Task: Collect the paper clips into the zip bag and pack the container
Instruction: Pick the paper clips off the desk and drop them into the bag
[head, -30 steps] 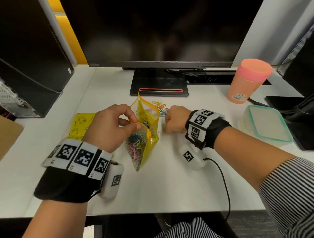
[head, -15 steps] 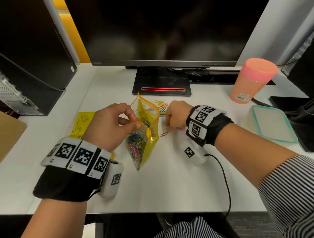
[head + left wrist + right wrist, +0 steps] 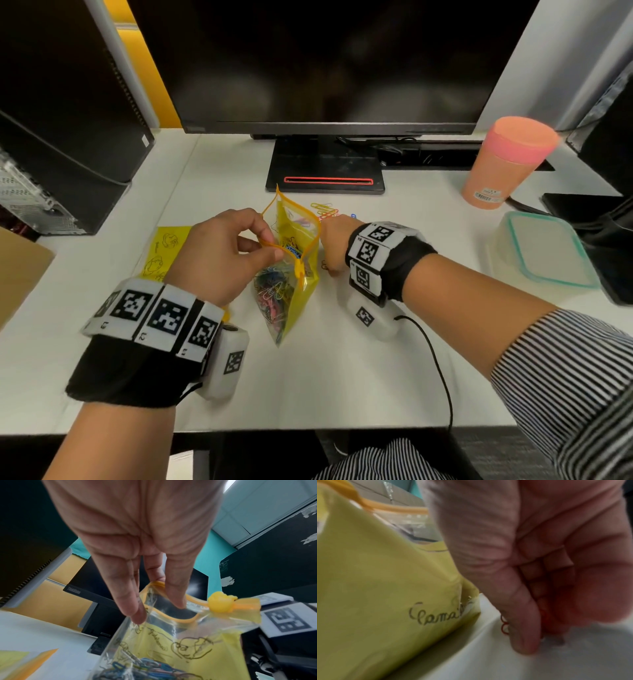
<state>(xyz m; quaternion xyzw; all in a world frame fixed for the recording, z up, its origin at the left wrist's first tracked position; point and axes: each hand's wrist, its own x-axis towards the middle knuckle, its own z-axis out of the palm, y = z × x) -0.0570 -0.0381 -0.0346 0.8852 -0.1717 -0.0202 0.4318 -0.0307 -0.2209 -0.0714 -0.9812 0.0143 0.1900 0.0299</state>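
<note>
Black fabric bands are being worn on both wrists, each one ringed with white blocks carrying black square-patterned markers. A white camera pod is being carried under each wrist; a black cable is being trailed from the right pod. Black-and-white striped sleeves are being worn.

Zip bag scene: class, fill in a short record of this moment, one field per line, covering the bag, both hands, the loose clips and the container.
Zip bag: upright on desk, mouth open, holds many coloured paper clips
Left hand: pinches the bag's orange rim
Right hand: at the desk beside bag, fingers curled on a red clip
Loose clips: a few on desk behind bag
Container: far right, lid on
</note>
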